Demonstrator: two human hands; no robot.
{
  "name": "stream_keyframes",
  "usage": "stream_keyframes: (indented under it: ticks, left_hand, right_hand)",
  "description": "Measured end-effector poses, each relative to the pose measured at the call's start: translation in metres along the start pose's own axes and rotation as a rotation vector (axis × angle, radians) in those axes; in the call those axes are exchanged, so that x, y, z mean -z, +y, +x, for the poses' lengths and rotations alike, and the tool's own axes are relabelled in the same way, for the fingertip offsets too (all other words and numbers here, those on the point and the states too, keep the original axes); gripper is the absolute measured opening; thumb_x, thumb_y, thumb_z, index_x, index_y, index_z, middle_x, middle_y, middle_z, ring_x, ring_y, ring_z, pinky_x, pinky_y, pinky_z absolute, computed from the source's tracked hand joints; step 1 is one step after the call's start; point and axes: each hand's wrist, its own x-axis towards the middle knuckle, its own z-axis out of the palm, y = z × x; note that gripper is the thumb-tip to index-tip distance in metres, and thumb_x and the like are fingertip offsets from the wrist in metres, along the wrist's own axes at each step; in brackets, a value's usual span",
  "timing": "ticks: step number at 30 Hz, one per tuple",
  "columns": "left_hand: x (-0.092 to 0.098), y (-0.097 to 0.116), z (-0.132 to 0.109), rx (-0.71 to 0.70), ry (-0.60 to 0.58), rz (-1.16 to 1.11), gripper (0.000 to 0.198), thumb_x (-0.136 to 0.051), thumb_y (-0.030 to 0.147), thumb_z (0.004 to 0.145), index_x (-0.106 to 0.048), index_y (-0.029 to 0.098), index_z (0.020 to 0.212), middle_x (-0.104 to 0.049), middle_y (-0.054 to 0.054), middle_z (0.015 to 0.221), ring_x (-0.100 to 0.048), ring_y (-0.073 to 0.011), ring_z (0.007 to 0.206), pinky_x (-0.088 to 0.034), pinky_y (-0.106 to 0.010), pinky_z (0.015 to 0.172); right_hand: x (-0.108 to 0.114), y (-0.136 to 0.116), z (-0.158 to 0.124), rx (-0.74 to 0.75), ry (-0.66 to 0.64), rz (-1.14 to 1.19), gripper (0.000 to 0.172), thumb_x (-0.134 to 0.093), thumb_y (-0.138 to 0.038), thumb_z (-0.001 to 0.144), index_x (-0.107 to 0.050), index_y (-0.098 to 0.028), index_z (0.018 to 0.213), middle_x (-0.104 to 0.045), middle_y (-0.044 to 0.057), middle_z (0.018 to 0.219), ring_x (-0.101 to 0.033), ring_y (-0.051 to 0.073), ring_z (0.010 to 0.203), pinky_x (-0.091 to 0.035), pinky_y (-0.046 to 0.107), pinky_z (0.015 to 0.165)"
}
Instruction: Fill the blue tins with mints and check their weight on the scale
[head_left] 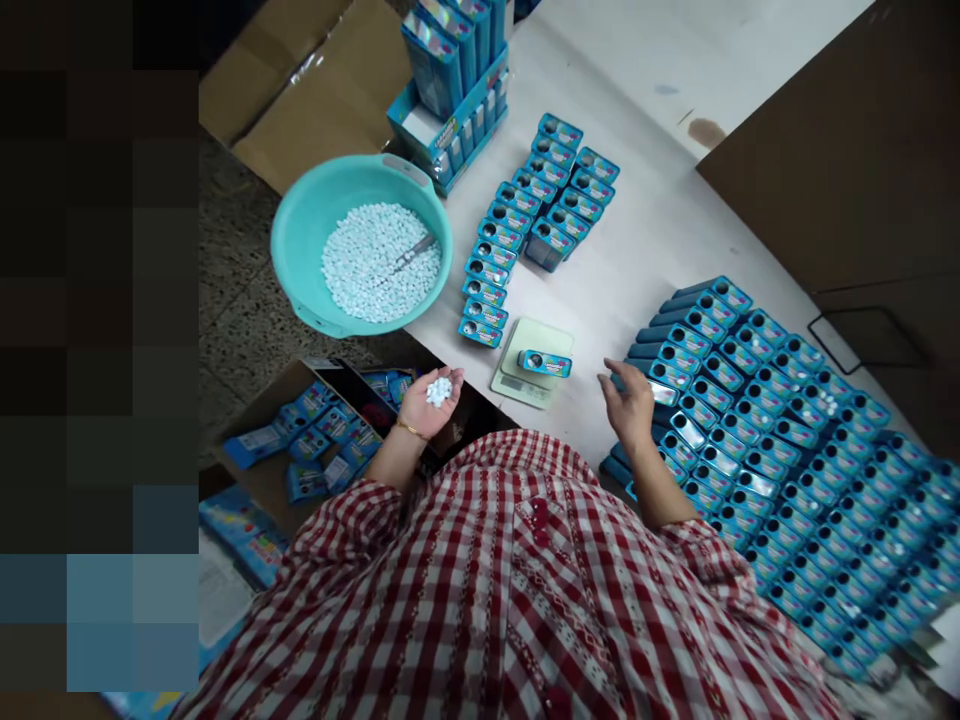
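My left hand (429, 402) is turned palm up with a small heap of white candy pellets (439, 391) in its cupped palm. To its right, one blue tin (545, 363) with a round hole in its top stands on a pale digital scale (514, 385). My right hand (630, 402) hovers at the left edge of a large block of blue tins (720, 460). Its thumb and fingers are apart, and no object shows between them. Beyond my left hand is a turquoise basin (289, 235) of the same pellets, with a metal utensil (412, 255) lying in them.
Two rows of blue tins (499, 233) stand beyond the scale. A display box (446, 165) with upright blue packs is at the back. Below left, an open carton (259, 480) holds blue packets. Large brown cardboard (825, 170) stands at the right on the white table (600, 290).
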Motion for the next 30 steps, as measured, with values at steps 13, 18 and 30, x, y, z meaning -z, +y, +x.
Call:
stream_keyframes:
  ticks: [13, 18, 30]
  left_hand:
    - [-0.058, 0.118, -0.003, -0.591, -0.156, -0.028, 0.033, -0.027, 0.032, 0.092, -0.054, 0.014, 0.096, -0.061, -0.01, 0.098, -0.058, -0.0155, 0.102, -0.051, -0.029, 0.082]
    - [-0.07, 0.148, 0.001, -0.609, -0.079, 0.089, 0.055, -0.028, 0.057, 0.087, -0.042, 0.013, 0.116, -0.043, -0.014, 0.13, -0.033, -0.027, 0.128, -0.035, -0.049, 0.098]
    - [-0.048, -0.045, 0.02, 0.051, -0.26, 0.155, 0.034, -0.037, 0.037, 0.088, -0.063, 0.014, 0.091, -0.067, -0.008, 0.09, -0.061, -0.0155, 0.082, -0.046, -0.03, 0.082]
  right_hand:
    - [-0.02, -0.002, -0.005, -0.016, -0.108, 0.085, 0.031, -0.049, -0.04, 0.082, -0.064, -0.018, 0.099, -0.067, 0.01, 0.097, -0.061, 0.023, 0.09, -0.048, 0.04, 0.08]
    - [-0.038, -0.002, -0.004, 0.01, -0.134, 0.182, 0.04, -0.053, -0.04, 0.08, -0.057, -0.017, 0.112, -0.064, 0.012, 0.105, -0.059, 0.022, 0.091, -0.047, 0.04, 0.082]
    - [-0.03, -0.059, 0.017, 0.365, -0.283, 0.035, 0.038, -0.048, -0.034, 0.085, -0.052, -0.021, 0.121, -0.058, 0.01, 0.11, -0.05, 0.023, 0.102, -0.041, 0.039, 0.089]
